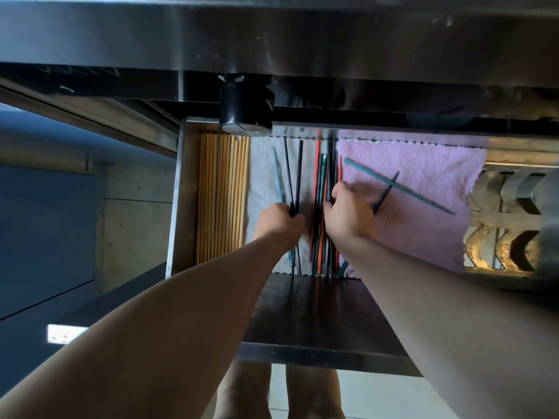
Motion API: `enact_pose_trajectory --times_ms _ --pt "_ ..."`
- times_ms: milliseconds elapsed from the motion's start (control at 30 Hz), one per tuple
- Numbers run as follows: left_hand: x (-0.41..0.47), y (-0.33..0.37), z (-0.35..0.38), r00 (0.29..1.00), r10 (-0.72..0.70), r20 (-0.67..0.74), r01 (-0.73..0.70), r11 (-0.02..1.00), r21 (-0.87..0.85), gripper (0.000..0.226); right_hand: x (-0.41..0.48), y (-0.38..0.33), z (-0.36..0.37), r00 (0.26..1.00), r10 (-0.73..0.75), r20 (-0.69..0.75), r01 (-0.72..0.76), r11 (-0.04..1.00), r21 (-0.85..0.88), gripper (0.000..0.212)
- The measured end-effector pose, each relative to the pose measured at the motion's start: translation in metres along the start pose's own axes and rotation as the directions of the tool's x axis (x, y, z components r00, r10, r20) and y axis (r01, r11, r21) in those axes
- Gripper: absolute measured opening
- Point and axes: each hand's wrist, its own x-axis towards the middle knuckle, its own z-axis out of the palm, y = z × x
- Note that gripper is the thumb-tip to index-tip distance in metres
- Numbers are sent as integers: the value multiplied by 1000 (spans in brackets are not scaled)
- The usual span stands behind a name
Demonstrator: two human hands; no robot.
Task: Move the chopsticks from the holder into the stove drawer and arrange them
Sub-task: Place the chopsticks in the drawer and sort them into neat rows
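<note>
1. Head view: the wooden chopsticks [222, 195] lie lined up against the left wall of the drawer [181, 192], so that part looks done.
2. The left hand [279, 220] has its grip closed on the black chopsticks [298, 176]. The right hand [348, 213] has its grip curled round the coloured chopsticks [320, 189] in the middle.
3. Still to straighten: a teal chopstick [423, 198] lies askew on the pink cloth [423, 237]. The holder is out of view.

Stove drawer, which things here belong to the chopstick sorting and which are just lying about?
Part of the job: left hand gripping black chopsticks; right hand gripping coloured chopsticks; wooden chopsticks; stray teal chopstick; drawer.

Just lying about: pink cloth; white cloth; black knob; metal grate.
</note>
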Motion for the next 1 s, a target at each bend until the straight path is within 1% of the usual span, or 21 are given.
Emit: enact_pose_trajectory --times_ms 33,100,200,267,367,433,467,533,600,667,833,933,1000 --pt "0 0 -1 1000 5 5 -5 1000 -3 15 1 -1 0 1000 5 10 -5 1000 -17 16" --pt "-1 1 -3 1000 14 9 -14 1000 -11 16 4 -4 -1 997 64 46 -64 998 -2 16" --pt "-2 4 -5 1000 23 9 -23 999 -38 20 11 -3 -4 978 182 103 -195 971 137 21" --pt "-4 4 -7 999 38 8 -38 998 -54 21 11 -1 -6 969 225 100 -242 944 224 26" --pt "-7 2 -9 998 60 -2 -60 995 -83 17 6 3 -4 970 233 73 -244 926 290 20" --pt "-8 1 -10 999 49 -24 -51 994 -93 9 4 5 -2 962 265 62 -270 902 335 14" --pt "-9 0 -10 999 34 -42 -38 995 -97 9 5 5 0 957 286 45 -283 890 359 12" --pt "-9 -3 -10 998 -8 -66 0 992 -127 15 6 5 4 950 313 9 -290 868 403 18" --pt "-10 -6 -10 996 -46 -73 34 986 -160 19 6 2 8 948 317 24 -294 844 450 21" --pt "-10 -9 -10 994 -66 -87 51 986 -157 15 5 -2 12 949 313 33 -294 841 455 14" --pt "-10 -18 -8 986 -102 -131 71 972 -222 12 1 -4 15 938 344 -44 -281 830 482 11" --pt "-10 -21 -9 981 -107 -160 63 964 -258 12 0 -3 14 939 338 -66 -275 851 447 8" --pt "-10 -21 -10 980 -101 -169 54 963 -264 11 -1 -5 15 952 301 -61 -255 887 385 12"
